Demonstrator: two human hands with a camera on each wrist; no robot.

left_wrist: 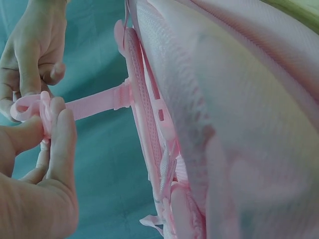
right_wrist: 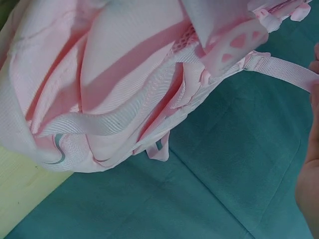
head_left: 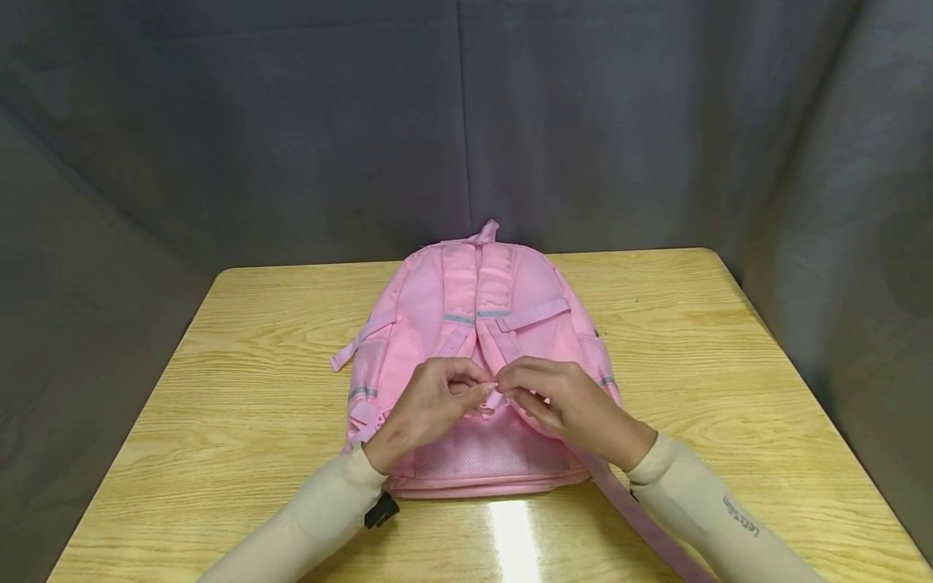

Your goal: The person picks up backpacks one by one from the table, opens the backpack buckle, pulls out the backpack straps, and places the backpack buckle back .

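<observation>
A pink backpack [head_left: 503,453] lies on the table with its shoulder straps facing up. Above its lower part, both hands meet at a short pink webbing strap [left_wrist: 94,103] that runs out from the bag. My left hand [head_left: 430,405] pinches a small pink plastic buckle [left_wrist: 46,112] on this strap between thumb and fingers. Just beyond the buckle the webbing forms a loop [left_wrist: 25,106], and my right hand [head_left: 572,401] holds it with curled fingers. In the right wrist view only the edge of the right hand [right_wrist: 308,184] shows, beside the stretched strap [right_wrist: 284,71].
The bag stands on a wooden table [head_left: 729,364] backed by a dark grey curtain [head_left: 328,138]. A long pink strap [head_left: 641,522] trails from the bag under the right forearm to the front edge. Another strap end [head_left: 342,356] sticks out at the bag's left.
</observation>
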